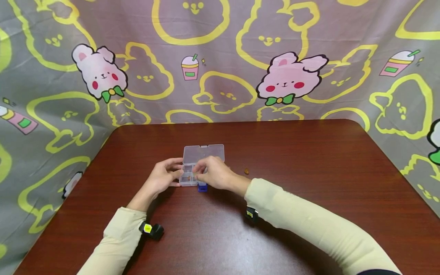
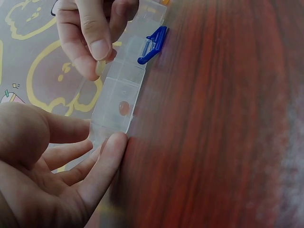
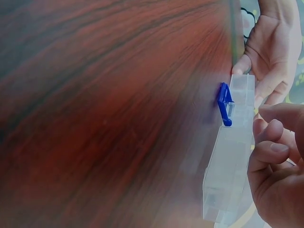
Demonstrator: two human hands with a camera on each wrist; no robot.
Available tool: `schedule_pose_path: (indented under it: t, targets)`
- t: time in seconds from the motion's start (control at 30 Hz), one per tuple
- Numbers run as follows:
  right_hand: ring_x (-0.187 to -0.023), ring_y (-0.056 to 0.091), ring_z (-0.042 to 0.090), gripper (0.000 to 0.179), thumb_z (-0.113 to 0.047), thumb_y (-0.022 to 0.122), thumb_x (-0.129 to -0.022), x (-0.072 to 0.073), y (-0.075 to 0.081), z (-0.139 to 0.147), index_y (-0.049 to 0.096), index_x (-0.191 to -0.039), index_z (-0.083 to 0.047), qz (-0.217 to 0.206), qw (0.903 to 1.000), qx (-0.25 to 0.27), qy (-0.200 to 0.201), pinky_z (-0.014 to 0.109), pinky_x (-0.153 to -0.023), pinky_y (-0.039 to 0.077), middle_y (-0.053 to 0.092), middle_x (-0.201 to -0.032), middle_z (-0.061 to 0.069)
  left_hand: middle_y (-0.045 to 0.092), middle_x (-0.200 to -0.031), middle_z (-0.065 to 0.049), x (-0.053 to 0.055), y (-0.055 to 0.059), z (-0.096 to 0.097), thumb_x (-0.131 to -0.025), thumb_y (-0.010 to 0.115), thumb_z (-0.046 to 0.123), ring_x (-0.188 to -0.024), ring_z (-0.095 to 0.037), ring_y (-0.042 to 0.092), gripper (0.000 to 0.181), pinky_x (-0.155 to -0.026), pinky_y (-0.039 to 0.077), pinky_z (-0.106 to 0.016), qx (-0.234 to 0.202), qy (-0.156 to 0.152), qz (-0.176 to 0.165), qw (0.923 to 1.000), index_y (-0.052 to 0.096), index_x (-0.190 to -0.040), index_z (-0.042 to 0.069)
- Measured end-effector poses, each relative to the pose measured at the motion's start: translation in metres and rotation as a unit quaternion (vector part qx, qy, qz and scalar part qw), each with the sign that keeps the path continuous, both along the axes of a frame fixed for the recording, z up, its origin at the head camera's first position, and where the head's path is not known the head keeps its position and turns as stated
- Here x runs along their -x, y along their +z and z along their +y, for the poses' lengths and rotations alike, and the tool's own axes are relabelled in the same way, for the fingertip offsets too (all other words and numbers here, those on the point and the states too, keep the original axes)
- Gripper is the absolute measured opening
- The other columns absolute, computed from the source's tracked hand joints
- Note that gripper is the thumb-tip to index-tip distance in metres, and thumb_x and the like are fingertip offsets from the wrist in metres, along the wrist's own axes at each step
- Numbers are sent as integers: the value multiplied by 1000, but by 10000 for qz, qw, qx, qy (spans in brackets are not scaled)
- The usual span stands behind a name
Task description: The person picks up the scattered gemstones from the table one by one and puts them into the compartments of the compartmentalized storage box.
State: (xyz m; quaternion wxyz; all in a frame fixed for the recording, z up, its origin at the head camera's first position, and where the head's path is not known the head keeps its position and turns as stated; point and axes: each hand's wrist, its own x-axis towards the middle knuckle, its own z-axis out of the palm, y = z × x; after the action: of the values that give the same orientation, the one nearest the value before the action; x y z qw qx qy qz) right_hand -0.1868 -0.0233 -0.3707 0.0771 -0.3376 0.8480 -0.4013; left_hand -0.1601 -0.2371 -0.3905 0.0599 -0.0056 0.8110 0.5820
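A clear plastic pill box (image 1: 187,183) with its lid (image 1: 203,154) raised lies on the table, a blue latch (image 1: 203,187) folded down at its front. My left hand (image 1: 162,176) holds the box's left end between thumb and fingers. Above the compartments, my right hand (image 1: 214,172) pinches a small yellowish softgel capsule (image 2: 99,68) between thumb and fingertips. One reddish-brown capsule (image 2: 124,108) shows through the wall of the compartment nearest the left hand. In the right wrist view the box (image 3: 228,156) stands beside the right fingers, which hide the capsule there.
A small amber piece (image 1: 246,171) lies on the brown wooden table (image 1: 295,152) to the right of the box. Black wrist cameras are strapped at both sleeves. A patterned cloth (image 1: 227,46) hangs behind the table's far edge and along its sides.
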Motion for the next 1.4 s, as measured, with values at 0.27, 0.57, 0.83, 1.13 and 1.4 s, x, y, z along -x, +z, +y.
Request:
schedule_pose_path:
  t: [0.27,0.57,0.83,1.13,1.4]
  targets:
    - [-65,57,4,10,-7,76,-87,0,-1,-2,76,-98,-5,93,9999,-47,-24,19,-59,48,69,-79,-5,57,-127,-31,-1,0,0,-98,59,-3,-84,-19,62,46,-63,61,-33,-33,-10,-20,10000,49,-142,-6]
    - [-65,57,5,11,-6,76,-88,1,0,-4,76,-98,-5,74,9999,-103,4,19,-59,48,69,-80,-4,57,-128,-31,-1,1,0,-98,59,-3,-85,-20,62,46,-64,62,-33,-25,-24,-46,10000,48,-143,-6]
    - [-64,56,5,12,-5,76,-87,1,0,-1,76,-99,-6,66,9999,-127,14,19,-57,47,69,-80,-4,57,-128,-31,-1,2,0,-98,60,-3,-86,-21,62,47,-64,62,-34,-9,-5,-76,10000,48,-143,-6]
    - [-67,58,7,10,-4,75,-86,0,-3,9,75,-96,-4,133,9999,-1,37,19,-61,49,68,-80,-2,58,-127,-30,-1,2,1,-98,60,-2,-87,-22,64,45,-64,62,-35,106,26,-47,9999,50,-142,-5]
    - [-61,56,7,10,-3,74,-85,-2,-3,24,75,-95,-5,285,9995,113,52,20,-57,48,67,-78,-4,58,-126,-30,-1,1,1,-98,60,-3,-88,-23,65,45,-64,62,-35,120,52,-26,9999,50,-142,-5]
